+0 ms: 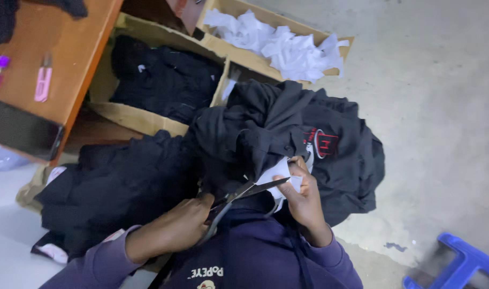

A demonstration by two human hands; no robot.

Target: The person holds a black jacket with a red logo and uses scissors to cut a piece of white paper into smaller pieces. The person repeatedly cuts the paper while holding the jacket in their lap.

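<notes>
My left hand (172,230) grips the handles of a pair of metal scissors (244,194), whose blades point right and touch a white piece of backing (274,174). That white piece is pinched in my right hand (303,198) against a black garment (287,123). The garment lies bunched on my lap and has a red embroidered emblem (323,143) just above my right hand. My purple sleeves and sweater fill the bottom of the view.
A pile of black garments (116,182) lies at the left. One cardboard box (137,119) holds black clothes, another (239,53) holds white scraps (287,45). A wooden table (78,59) with pink items (43,83) is top left. A blue stool (464,262) stands on the concrete floor at bottom right.
</notes>
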